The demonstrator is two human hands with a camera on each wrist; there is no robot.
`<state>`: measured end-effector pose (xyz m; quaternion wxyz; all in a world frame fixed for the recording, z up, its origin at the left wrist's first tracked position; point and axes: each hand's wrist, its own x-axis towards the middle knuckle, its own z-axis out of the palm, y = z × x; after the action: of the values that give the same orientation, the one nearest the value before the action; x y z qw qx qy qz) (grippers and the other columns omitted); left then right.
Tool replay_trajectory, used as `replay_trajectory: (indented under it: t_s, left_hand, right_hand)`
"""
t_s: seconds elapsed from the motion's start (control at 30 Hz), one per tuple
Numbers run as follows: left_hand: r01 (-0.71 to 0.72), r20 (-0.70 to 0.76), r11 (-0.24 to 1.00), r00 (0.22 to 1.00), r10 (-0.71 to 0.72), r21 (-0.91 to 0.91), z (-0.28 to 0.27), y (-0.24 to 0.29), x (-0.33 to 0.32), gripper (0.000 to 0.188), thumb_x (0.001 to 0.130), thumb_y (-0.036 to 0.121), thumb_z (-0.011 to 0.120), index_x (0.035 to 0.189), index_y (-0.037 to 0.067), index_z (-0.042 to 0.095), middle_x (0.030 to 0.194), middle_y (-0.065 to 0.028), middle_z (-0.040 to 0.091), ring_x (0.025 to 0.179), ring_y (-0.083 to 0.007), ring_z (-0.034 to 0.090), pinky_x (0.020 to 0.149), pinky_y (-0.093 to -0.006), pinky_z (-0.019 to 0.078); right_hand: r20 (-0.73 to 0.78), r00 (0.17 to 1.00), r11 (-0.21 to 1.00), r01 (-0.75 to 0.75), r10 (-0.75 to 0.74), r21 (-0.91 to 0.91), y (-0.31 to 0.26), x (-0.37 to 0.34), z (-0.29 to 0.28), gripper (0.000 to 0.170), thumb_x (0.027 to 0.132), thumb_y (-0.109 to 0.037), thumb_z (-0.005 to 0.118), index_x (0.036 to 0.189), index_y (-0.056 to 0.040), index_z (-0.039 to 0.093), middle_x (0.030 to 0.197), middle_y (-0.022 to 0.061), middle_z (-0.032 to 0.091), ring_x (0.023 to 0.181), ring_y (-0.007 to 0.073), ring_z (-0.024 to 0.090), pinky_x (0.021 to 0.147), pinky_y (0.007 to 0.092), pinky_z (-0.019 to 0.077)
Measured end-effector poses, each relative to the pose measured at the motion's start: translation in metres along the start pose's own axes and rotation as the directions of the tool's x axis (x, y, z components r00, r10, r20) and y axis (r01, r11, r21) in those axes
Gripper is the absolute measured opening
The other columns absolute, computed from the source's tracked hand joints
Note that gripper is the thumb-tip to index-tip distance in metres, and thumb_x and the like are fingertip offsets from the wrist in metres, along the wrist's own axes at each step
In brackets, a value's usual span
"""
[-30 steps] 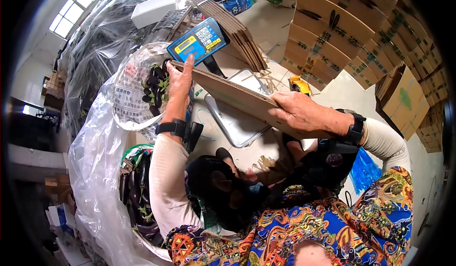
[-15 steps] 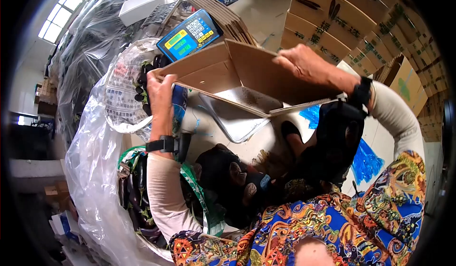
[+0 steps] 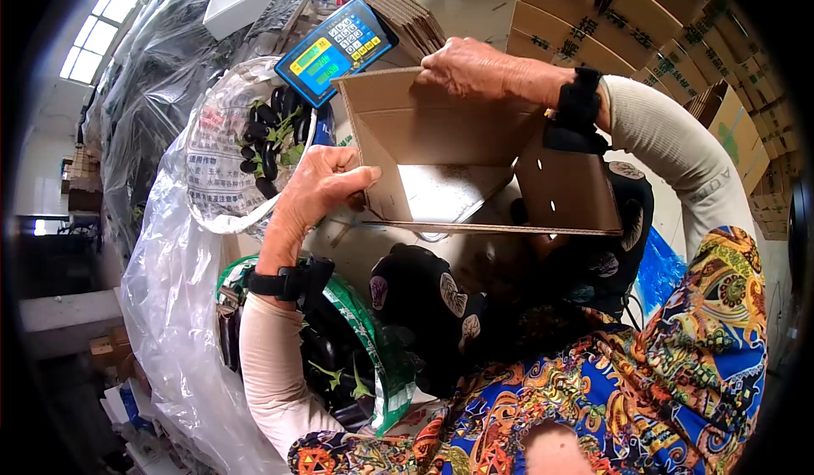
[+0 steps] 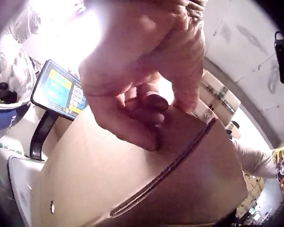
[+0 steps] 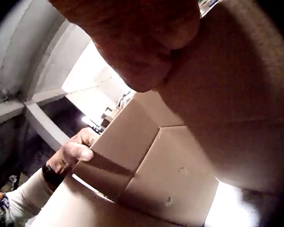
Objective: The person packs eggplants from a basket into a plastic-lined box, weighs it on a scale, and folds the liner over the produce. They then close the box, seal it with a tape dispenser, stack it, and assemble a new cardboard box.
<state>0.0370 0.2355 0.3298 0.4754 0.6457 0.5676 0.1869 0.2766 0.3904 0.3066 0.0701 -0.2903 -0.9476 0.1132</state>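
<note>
An opened-out cardboard box [image 3: 568, 187] with no closed bottom is held up in the head view; the floor shows through it. My left hand [image 3: 322, 191] grips its left end wall, thumb on the inner face. My right hand [image 3: 475, 69] pinches the far wall's top edge. In the left wrist view my left hand [image 4: 137, 71] has curled fingers against the cardboard [image 4: 94, 165]. The right wrist view shows my right hand [image 5: 137, 42] at a wall of the box [image 5: 151, 175], with my left hand [image 5: 71, 153] on the opposite side.
A blue scale display [image 3: 337, 51] stands beyond the box, flat cardboard [image 3: 390, 8] behind it. Eggplants [image 3: 270, 131] lie in a lined basket [image 3: 222, 182] at left; more fill a green-edged bag [image 3: 386, 373] below. Printed cartons [image 3: 585, 30] are stacked at right, blue plastic [image 3: 660, 271] near my right side.
The flat folded cardboard has spread into a four-sided box shape. My right hand has moved left along the far side, and my left hand has shifted down and slightly right from half a second ago.
</note>
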Motion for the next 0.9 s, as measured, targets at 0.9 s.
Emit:
replay_trajectory:
  t_s: [0.9]
  left_hand:
    - [-0.01, 0.21, 0.982, 0.977, -0.03, 0.188, 0.032, -0.042, 0.052, 0.041, 0.09, 0.023, 0.066, 0.06, 0.004, 0.044, 0.059, 0.0047, 0.033, 0.058, -0.0055, 0.032, 0.048, -0.0281, 0.0307]
  right_hand:
    - [-0.059, 0.981, 0.954, 0.195, -0.187, 0.228, -0.003, -0.109, -0.027, 0.033, 0.096, -0.03, 0.055, 0.105, 0.0, 0.063, 0.091, 0.0168, 0.066, 0.088, 0.0351, 0.064, 0.082, 0.0418, 0.0498]
